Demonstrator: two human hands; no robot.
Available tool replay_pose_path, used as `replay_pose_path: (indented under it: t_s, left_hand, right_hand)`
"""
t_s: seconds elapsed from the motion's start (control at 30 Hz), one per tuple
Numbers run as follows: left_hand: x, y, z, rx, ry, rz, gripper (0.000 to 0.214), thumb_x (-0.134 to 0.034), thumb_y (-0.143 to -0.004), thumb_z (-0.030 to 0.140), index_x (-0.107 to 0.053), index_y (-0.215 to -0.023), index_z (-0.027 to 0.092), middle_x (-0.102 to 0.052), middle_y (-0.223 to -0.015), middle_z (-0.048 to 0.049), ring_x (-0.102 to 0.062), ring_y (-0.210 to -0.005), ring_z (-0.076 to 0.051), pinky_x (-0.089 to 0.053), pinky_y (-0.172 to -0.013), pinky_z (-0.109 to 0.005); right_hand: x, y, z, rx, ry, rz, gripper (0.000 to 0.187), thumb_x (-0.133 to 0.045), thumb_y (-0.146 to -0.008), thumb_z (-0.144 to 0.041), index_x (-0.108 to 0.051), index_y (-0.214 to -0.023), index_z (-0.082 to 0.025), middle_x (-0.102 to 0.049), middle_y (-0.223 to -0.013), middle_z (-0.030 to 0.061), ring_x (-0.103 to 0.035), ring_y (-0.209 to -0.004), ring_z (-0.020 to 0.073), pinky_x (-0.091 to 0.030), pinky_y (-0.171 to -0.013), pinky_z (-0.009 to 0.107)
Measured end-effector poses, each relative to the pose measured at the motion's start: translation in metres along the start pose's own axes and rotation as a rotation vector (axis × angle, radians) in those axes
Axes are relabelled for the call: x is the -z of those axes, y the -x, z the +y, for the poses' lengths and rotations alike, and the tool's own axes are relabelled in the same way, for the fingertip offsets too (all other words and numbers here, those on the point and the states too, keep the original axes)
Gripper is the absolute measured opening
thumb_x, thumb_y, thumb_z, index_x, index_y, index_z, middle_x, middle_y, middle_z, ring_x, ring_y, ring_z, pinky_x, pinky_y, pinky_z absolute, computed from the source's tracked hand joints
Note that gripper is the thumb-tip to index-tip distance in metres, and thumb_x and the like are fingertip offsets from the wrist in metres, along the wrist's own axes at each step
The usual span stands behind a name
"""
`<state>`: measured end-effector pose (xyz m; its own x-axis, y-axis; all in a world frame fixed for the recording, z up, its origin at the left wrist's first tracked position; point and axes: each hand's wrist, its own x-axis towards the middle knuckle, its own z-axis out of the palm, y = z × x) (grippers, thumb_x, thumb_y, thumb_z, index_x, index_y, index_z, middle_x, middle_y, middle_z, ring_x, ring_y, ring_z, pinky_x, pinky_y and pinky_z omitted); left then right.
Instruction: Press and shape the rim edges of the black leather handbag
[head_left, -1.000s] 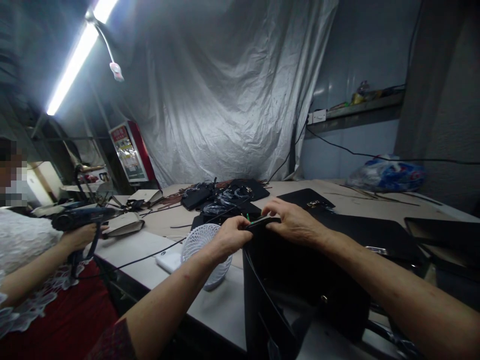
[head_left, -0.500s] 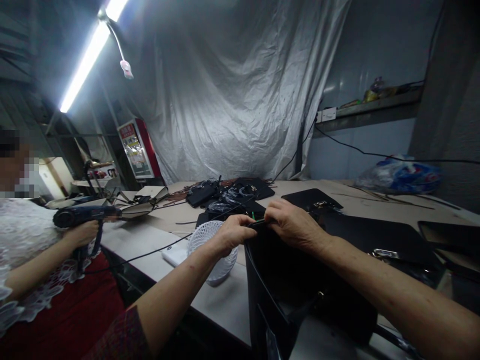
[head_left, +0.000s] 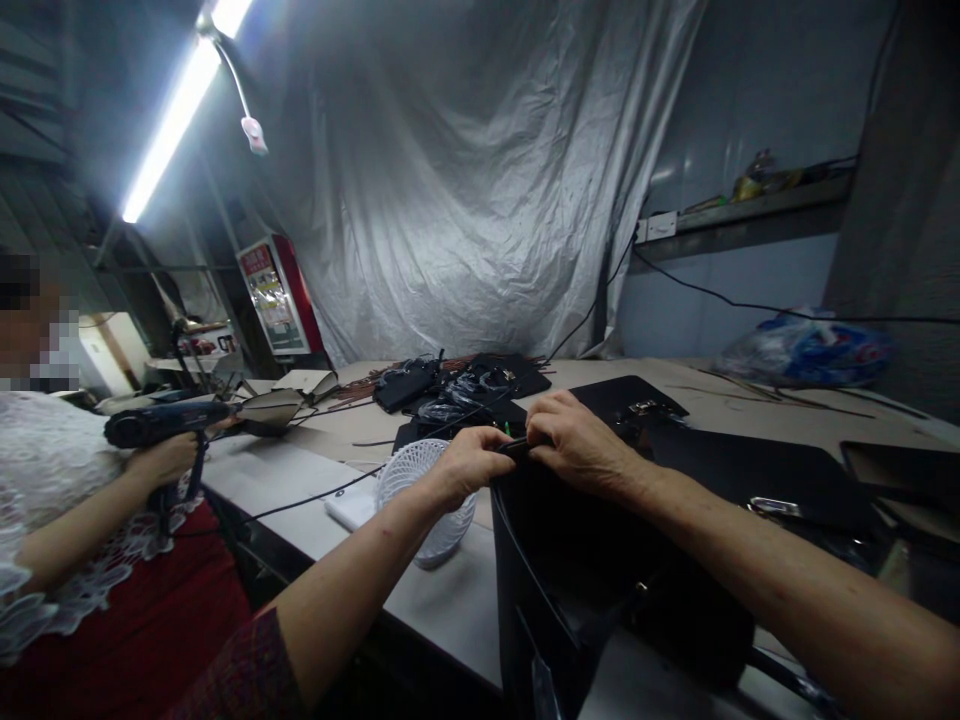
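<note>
A black bag (head_left: 525,580) stands open in front of me, its dark inside facing my side. My left hand (head_left: 471,465) pinches the far top edge between thumb and fingers. Close beside it, my right hand (head_left: 574,435) grips the same edge with curled fingers. A small bright green bit (head_left: 508,428) shows just behind the gap between both hands. The lower part of the bag runs into shadow, so its base is hard to make out.
A white basket-like fan (head_left: 427,500) stands left of the bag. Black bags with metal clasps (head_left: 772,480) lie to the right, and wrapped black pieces (head_left: 465,390) are heaped behind. At left, a co-worker holds a heat gun (head_left: 165,425). A black cable (head_left: 300,505) crosses the table.
My hands stay on the bag's edge, with the right fingers shifted slightly. The co-worker's heat gun has tilted a little. The view has moved very slightly.
</note>
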<state>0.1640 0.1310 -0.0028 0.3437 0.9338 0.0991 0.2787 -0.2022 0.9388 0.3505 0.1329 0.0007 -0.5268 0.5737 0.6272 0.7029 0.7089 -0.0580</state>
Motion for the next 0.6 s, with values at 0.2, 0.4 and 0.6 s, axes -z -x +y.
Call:
replay_pose_path:
  t_s: [0.2,0.4,0.6]
  left_hand:
    - [-0.0006,0.0006,0.0007,0.009,0.008,0.005,0.028,-0.059,-0.057,0.009,-0.067,-0.084,0.011,-0.059,-0.064,0.0012,-0.048,-0.058,-0.009,-0.035,-0.057,-0.02]
    - [-0.0019,0.0018,0.003,-0.009,0.015,-0.024,0.032,-0.059,-0.058,0.008,-0.07,-0.088,0.01,-0.063,-0.069,-0.0006,-0.05,-0.061,-0.009,-0.036,-0.059,-0.02]
    - [-0.0025,0.0018,0.0025,-0.024,0.009,-0.038,0.035,-0.059,-0.06,0.009,-0.071,-0.093,0.01,-0.063,-0.07,-0.001,-0.048,-0.059,-0.008,-0.033,-0.057,-0.02]
  right_hand:
    - [-0.0033,-0.0002,0.0024,0.054,-0.022,0.036,0.009,-0.062,-0.076,-0.013,-0.065,-0.071,-0.019,-0.062,-0.088,0.0051,-0.045,-0.095,0.0208,-0.04,-0.085,0.034]
    - [-0.0012,0.0024,0.0005,0.001,-0.09,0.055,0.013,-0.059,-0.073,-0.009,-0.061,-0.066,-0.019,-0.063,-0.086,0.0028,-0.048,-0.091,0.0191,-0.039,-0.083,0.033]
    - [0.0007,0.0039,-0.0026,-0.068,-0.138,0.048,0.013,-0.057,-0.072,-0.009,-0.056,-0.063,-0.019,-0.062,-0.085,0.001,-0.049,-0.086,0.0174,-0.038,-0.08,0.032]
